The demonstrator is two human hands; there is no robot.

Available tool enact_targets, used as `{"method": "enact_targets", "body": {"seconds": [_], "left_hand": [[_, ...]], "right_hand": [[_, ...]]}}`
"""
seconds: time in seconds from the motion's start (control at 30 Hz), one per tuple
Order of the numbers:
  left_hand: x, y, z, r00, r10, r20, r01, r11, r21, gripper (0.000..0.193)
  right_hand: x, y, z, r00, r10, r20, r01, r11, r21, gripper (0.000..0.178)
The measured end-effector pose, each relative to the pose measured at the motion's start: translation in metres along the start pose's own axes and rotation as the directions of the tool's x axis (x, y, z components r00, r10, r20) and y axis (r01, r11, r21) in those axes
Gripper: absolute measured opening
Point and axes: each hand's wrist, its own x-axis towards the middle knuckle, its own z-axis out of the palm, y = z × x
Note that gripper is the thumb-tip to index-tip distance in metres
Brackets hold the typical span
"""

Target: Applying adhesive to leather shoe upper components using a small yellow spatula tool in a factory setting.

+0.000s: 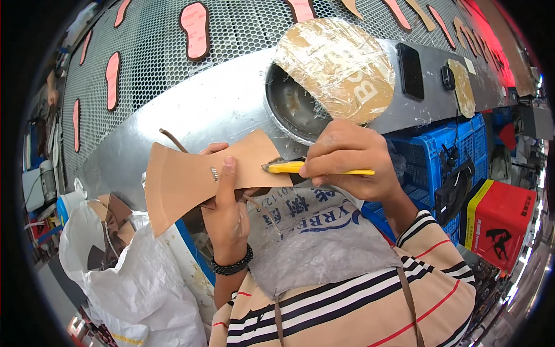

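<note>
My left hand (pixel 226 211) grips a tan, flared shoe-upper piece (pixel 173 182), thumb on its face and fingers behind it. A small printed mark shows beside the thumb. My right hand (pixel 350 157) is closed around a yellow-handled brush (pixel 289 167), held almost level. The dark bristles touch or hover just over the right part of the piece; I cannot tell which. Just beyond my right hand stands a round metal pot (pixel 283 107), partly covered by a cardboard disc (pixel 338 63) under clear plastic wrap.
Across the metal ledge (pixel 191 98), a mesh conveyor (pixel 153 52) carries several pink insoles (pixel 195 32). A black phone (pixel 410 70) lies right of the pot. Blue crates (pixel 416 156) and a red box (pixel 502 222) stand right; a white sack (pixel 139 289) with brown scraps stands left.
</note>
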Motion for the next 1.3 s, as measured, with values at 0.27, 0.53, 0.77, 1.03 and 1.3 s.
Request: {"method": "enact_targets", "body": {"seconds": [0.27, 0.53, 0.77, 1.03, 1.3], "left_hand": [[0.02, 0.006, 0.013, 0.998, 0.009, -0.064, -0.03, 0.936, -0.35, 0.033], [0.093, -0.004, 0.017, 0.965, 0.072, 0.253, 0.153, 0.628, -0.763, 0.016], [0.115, -0.024, 0.021, 0.917, 0.266, 0.297, 0.135, 0.494, -0.859, 0.016], [0.107, -0.037, 0.001, 0.921, 0.341, 0.188, -0.089, 0.654, -0.751, 0.019], [0.112, -0.042, 0.009, 0.866, 0.406, 0.292, -0.056, 0.659, -0.75, 0.018]], "right_hand": [[-0.008, -0.006, -0.012, 0.987, 0.127, -0.098, -0.115, 0.986, 0.117, 0.015], [-0.001, 0.02, 0.029, 0.912, 0.123, -0.39, -0.243, 0.931, -0.273, 0.014], [0.007, 0.022, 0.032, 0.857, 0.135, -0.498, -0.295, 0.92, -0.259, 0.008], [0.015, 0.015, 0.04, 0.783, 0.123, -0.609, -0.255, 0.957, -0.135, 0.007], [0.01, 0.024, 0.046, 0.795, 0.169, -0.583, -0.267, 0.96, -0.086, 0.009]]}}
